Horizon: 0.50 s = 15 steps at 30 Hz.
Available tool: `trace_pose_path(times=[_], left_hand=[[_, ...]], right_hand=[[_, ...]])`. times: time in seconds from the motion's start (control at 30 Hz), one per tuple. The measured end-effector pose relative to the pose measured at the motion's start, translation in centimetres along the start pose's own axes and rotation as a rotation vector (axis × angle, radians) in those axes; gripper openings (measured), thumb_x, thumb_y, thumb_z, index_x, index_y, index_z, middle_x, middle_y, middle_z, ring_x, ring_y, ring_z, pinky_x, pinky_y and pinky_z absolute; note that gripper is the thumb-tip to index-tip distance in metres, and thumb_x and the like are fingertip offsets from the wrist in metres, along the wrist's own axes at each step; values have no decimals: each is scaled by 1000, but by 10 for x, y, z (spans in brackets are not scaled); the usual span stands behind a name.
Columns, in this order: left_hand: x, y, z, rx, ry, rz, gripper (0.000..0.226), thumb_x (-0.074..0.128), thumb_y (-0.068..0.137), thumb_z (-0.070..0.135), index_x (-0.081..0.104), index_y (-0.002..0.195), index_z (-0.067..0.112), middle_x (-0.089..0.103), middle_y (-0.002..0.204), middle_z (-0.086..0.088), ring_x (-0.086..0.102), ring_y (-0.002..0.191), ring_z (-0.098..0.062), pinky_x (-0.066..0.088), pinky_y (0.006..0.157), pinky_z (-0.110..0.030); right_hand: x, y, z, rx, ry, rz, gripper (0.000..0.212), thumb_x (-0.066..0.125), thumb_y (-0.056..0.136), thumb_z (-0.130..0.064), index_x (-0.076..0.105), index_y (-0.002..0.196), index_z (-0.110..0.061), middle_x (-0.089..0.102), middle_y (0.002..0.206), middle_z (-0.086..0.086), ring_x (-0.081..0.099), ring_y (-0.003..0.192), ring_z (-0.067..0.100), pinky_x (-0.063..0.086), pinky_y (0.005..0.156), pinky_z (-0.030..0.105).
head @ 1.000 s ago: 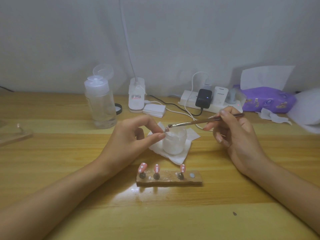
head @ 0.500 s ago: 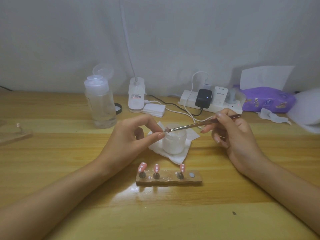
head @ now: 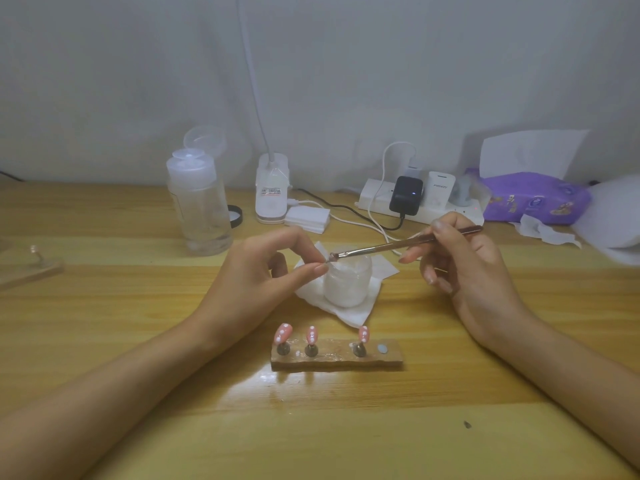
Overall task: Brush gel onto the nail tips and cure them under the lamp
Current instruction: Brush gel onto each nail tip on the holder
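My left hand [head: 263,271] pinches a small nail tip [head: 327,262] between thumb and forefinger, just left of the white jar [head: 347,284]; the tip is mostly hidden by the fingers. My right hand [head: 464,268] grips a thin brush [head: 398,244], and its bristles touch the pinched tip. In front of both hands lies a brown holder block [head: 337,356] on which three pink dotted nail tips [head: 311,335] stand on pegs. One metal spot at the block's right end is bare. The white lamp [head: 272,194] stands at the back.
The jar sits on a white wipe [head: 349,311]. A clear pump bottle [head: 199,209] stands back left, with a stack of pads [head: 307,219] beside the lamp. A power strip [head: 415,199] with chargers and cables lies back right, next to a purple tissue pack [head: 535,199]. A wooden object [head: 27,268] lies at far left.
My right hand has shifted a little left and down, bringing the brush bristles onto the tip that my left hand pinches. My left hand has stayed nearly still.
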<state>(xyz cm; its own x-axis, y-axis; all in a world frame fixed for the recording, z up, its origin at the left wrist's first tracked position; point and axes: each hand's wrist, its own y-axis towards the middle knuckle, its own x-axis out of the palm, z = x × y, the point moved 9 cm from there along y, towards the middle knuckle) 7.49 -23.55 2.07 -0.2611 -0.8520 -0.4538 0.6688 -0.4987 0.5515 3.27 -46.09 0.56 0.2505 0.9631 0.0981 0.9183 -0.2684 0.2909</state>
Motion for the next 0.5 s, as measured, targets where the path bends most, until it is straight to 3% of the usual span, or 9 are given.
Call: trace_pose_path(times=[0.37,0.5], left_hand=[[-2,0,3,52,127,20,16,73,89,13,64,83,25,61,88,21,47,52,-8,34,56,-7],[-3,0,5,67,147,25,14,72,90,13,65,84,23,60,88,22,49,56,-8,35,57,-7]], right_hand=[[-3,1,2,16,10,32,22,46,103,-20,50,82,-14,72,70,9,46,43,10,30,38,14],[2,-1,-2,-9,36,-9,21,52,96,-31,50,80,-17,73,72,9,47,43,11,31,39,16]])
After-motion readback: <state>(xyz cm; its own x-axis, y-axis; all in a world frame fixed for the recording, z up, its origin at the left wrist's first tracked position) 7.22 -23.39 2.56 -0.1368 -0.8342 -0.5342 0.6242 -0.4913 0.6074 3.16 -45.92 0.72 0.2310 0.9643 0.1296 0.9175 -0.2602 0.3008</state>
